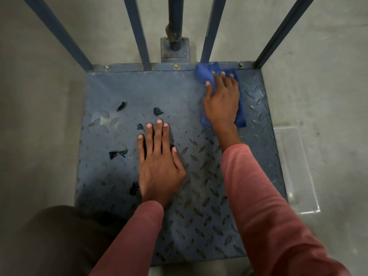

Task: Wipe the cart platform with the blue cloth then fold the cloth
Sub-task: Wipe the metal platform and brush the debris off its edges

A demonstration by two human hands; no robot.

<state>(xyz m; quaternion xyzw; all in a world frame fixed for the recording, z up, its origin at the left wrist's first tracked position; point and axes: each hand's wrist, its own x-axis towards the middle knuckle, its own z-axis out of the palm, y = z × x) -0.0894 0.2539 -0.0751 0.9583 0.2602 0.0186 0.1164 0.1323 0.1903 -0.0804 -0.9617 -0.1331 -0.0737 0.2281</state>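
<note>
Blue cloth [206, 75] lies bunched at the far right corner of the cart platform [201, 198], against the bolted rear edge strip [127, 67]. My right hand [221, 100] rests on top of it, fingers laid nearly straight and slightly spread, thumb out to the left, pressing the cloth onto the plate; cloth shows beyond the fingertips and below the heel of the hand. My left hand [159, 162] lies flat on the middle of the platform, fingers straight and close together, holding nothing. Platform surface is blue diamond-tread steel with dull, dusty patches towards the left. Several small black scraps [117, 154] lie scattered on the left half, near and around my left hand. Four blue uprights [137, 32] rise from the rear edge, and a darker central post [175, 20] stands on a bolted base plate [175, 55] just behind it. A clear plastic tray [298, 176] lies on the grey concrete floor [39, 96] just beside the platform's right edge. Both forearms wear pink sleeves [268, 206].
</note>
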